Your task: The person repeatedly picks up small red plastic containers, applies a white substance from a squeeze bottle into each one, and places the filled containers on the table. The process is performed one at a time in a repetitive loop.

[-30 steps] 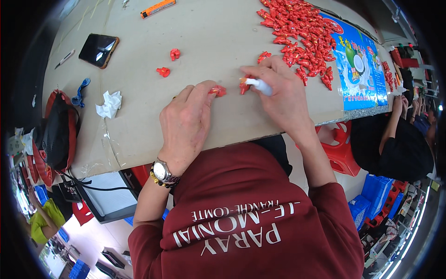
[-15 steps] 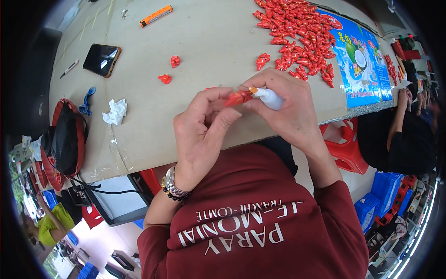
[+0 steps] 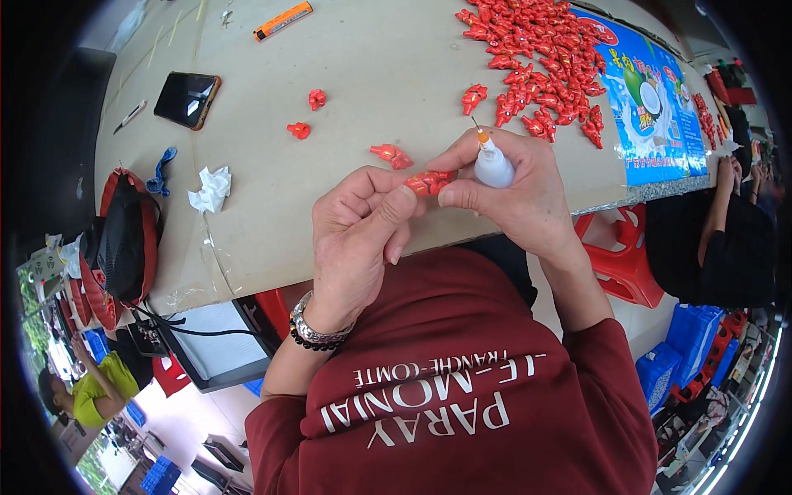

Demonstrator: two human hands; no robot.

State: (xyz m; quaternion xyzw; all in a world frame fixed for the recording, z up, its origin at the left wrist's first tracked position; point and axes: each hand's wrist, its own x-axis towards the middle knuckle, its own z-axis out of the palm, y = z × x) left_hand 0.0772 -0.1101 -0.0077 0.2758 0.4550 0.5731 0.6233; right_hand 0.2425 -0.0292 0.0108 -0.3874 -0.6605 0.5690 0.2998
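Note:
My left hand [image 3: 355, 227] pinches a small red figurine piece [image 3: 425, 184] with gold marks between thumb and fingers. My right hand [image 3: 528, 186] is wrapped around a white needle-tip squeeze bottle [image 3: 495, 169] with an orange collar. Its thin needle points up and away from the piece. The right thumb and forefinger also reach the right end of the piece, steadying it. Just beyond my hands lies another red figurine piece [image 3: 391, 156]. Two smaller red parts [image 3: 299, 130] rest farther left on the table.
A heap of red figurine pieces [image 3: 544, 62] covers the far right, beside a blue printed cardboard sheet [image 3: 652, 99]. On the left lie a phone [image 3: 187, 100], a crumpled tissue [image 3: 211, 190], a pen [image 3: 129, 116] and a black-and-red bag [image 3: 132, 239]. An orange tube [image 3: 283, 21] lies at the back.
The bottle's needle has swung from the figurine piece to point up and away. My right thumb and forefinger have closed on the piece's end, and the left fingers have shifted their hold.

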